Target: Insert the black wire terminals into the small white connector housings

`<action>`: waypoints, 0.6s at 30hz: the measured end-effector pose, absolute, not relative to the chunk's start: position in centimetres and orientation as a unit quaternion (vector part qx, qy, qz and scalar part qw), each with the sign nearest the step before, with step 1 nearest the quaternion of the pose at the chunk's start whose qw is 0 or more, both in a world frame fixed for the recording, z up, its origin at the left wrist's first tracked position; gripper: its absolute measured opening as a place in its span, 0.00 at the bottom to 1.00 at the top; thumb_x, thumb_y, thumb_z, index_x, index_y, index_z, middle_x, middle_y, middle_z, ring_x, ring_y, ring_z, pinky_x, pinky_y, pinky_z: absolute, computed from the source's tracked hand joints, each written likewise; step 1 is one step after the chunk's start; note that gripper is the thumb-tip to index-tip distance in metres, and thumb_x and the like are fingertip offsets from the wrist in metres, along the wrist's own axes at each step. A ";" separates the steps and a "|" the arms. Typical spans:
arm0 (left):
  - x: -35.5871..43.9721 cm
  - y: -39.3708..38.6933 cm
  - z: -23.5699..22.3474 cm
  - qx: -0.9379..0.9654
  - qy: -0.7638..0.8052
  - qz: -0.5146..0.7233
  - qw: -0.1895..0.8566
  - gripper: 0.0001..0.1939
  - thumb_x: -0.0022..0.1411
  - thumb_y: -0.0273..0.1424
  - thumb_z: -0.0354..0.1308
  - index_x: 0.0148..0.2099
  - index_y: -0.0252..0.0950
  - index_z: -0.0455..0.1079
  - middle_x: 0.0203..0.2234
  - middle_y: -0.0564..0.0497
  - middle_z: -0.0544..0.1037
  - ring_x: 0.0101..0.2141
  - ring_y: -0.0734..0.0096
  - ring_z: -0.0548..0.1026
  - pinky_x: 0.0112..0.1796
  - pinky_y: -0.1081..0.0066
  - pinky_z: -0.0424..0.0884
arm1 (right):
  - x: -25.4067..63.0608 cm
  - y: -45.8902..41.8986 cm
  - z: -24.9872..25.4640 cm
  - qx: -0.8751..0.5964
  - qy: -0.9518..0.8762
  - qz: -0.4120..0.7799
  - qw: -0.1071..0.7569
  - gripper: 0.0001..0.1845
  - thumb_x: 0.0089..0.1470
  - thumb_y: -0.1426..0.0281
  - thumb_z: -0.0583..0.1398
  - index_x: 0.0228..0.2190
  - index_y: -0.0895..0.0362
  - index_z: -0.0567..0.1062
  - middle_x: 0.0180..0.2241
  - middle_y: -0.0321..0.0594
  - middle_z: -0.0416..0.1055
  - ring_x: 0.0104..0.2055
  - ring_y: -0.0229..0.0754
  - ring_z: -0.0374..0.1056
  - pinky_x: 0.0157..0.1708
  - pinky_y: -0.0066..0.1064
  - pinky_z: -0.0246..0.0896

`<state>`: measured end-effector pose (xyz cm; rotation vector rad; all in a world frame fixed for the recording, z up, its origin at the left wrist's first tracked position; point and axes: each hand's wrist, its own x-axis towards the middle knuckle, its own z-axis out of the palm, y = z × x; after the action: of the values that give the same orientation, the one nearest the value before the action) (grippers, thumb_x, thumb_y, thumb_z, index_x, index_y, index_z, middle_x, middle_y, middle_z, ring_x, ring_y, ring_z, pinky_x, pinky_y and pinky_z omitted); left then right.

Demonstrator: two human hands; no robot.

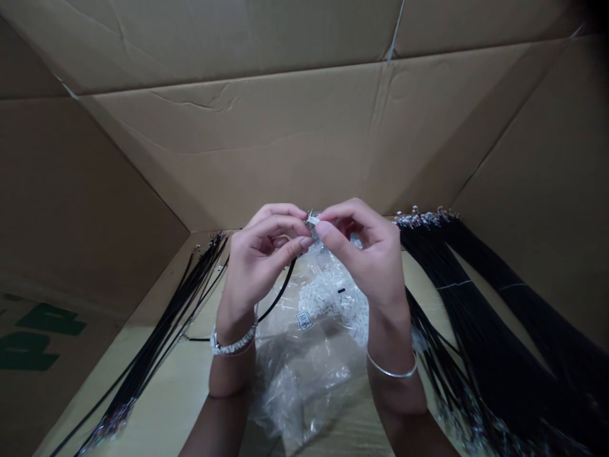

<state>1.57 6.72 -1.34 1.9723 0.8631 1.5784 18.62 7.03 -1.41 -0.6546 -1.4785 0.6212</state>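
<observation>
Both hands meet at the middle of the view, above a clear plastic bag. My left hand [266, 254] pinches the end of a black cable [283, 289], which curves down behind the left wrist. Between the thumb and forefinger of my right hand [364, 251] is a small white connector [313, 220], held against the cable's end. Thin wires show there, but how far they enter the connector cannot be made out. Below lies the clear plastic bag [295, 381], with many small white pieces [326, 295] in it and a small paper label [303, 321].
Cardboard walls [266, 139] enclose the table [166, 381] at the back and sides. A bundle of black cables [162, 336] lies on the left. Larger tied bundles of black cables [476, 317] with bare wire ends spread along the right.
</observation>
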 end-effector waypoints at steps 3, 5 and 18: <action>1.6 6.7 -1.3 0.726 0.321 0.564 0.228 0.02 0.63 0.29 0.69 0.37 0.38 0.79 0.45 0.47 0.76 0.34 0.76 0.74 0.27 0.78 0.72 | 18.8 7.0 -1.3 -0.300 -0.654 0.277 0.636 0.06 0.62 0.67 0.66 0.31 0.52 0.79 0.30 0.34 0.71 0.31 0.38 0.61 0.32 0.34 0.56; 1.6 6.6 -1.2 0.728 0.327 0.556 0.230 0.03 0.64 0.30 0.69 0.37 0.38 0.79 0.46 0.46 0.76 0.34 0.76 0.74 0.28 0.78 0.72 | 19.1 7.2 -1.4 -0.307 -0.649 0.303 0.627 0.07 0.61 0.66 0.66 0.30 0.53 0.79 0.29 0.34 0.70 0.30 0.38 0.60 0.31 0.33 0.54; 1.2 6.5 -1.0 0.743 0.346 0.529 0.219 0.03 0.65 0.30 0.67 0.40 0.36 0.77 0.49 0.46 0.74 0.33 0.79 0.72 0.30 0.78 0.69 | 19.6 8.3 -1.6 -0.269 -0.638 0.474 0.543 0.12 0.60 0.65 0.65 0.26 0.56 0.77 0.24 0.31 0.65 0.28 0.34 0.58 0.29 0.29 0.53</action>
<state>1.18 6.48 -0.99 2.0569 0.9570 1.4652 19.55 8.28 -1.56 -0.6392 -1.5159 1.1262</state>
